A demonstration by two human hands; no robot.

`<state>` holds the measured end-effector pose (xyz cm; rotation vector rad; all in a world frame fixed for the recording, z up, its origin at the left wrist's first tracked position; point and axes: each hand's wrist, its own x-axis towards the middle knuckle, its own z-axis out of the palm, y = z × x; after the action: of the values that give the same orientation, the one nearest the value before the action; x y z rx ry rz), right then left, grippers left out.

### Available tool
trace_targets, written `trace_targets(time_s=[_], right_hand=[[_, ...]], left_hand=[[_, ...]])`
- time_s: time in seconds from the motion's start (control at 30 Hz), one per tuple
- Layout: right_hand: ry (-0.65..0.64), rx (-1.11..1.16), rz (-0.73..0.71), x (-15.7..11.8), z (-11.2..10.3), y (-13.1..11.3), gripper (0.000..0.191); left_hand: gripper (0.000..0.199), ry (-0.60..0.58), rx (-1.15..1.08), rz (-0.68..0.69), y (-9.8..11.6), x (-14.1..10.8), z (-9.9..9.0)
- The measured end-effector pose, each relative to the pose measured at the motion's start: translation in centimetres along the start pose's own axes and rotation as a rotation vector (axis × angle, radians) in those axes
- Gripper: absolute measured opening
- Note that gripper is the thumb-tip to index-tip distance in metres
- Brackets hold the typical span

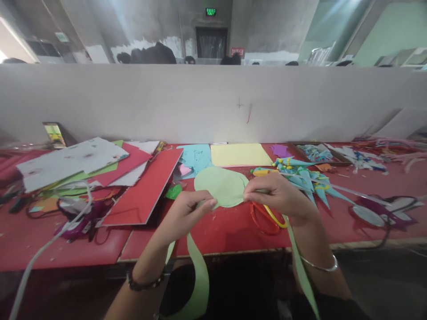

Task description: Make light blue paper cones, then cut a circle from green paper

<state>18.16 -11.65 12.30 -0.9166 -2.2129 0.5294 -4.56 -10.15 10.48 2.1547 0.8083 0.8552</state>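
Note:
A rounded light green paper piece (218, 186), with a second layer showing at its right edge, is held above the red table (220, 235). At its lower left edge, my left hand (187, 213) pinches the paper between thumb and fingers. My right hand (278, 193) has its fingers closed on the right edge. Long curved green paper strips hang below both hands, one (198, 275) under the left and another (302, 271) by the right wrist. Red and yellow scissors handles (267, 220) show beneath my right hand.
Left lie a red board (147, 191), stacked papers (71, 160) and a cable (43, 253). Behind are yellow paper (240, 154) and blue paper (196, 155). Blue paper cones (310, 178) and a tray of scraps (316, 153) sit right. A white partition (167, 102) stands behind.

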Motion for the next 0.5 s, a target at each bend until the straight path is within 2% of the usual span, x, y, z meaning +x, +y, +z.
trace_targets(time_s=[0.2, 0.4, 0.47, 0.5], right_hand=[[-0.01, -0.154, -0.085, -0.3, 0.2, -0.6, 0.026], [0.006, -0.071, -0.189, -0.7, 0.6, -1.3, 0.025], [0.045, -0.027, -0.217, -1.2, 0.3, -1.5, 0.024], [0.097, -0.006, -0.211, -1.6, 0.1, -1.5, 0.022]], left_hand=[[0.032, -0.012, -0.034, -0.025, -0.6, -0.3, -0.3], [0.033, -0.075, -0.145, -0.043, 0.0, -0.8, -0.6], [0.033, 0.005, -0.197, -0.07, -0.5, -1.3, -1.1], [0.034, 0.101, -0.229, -0.09, -0.9, -1.5, -1.4]])
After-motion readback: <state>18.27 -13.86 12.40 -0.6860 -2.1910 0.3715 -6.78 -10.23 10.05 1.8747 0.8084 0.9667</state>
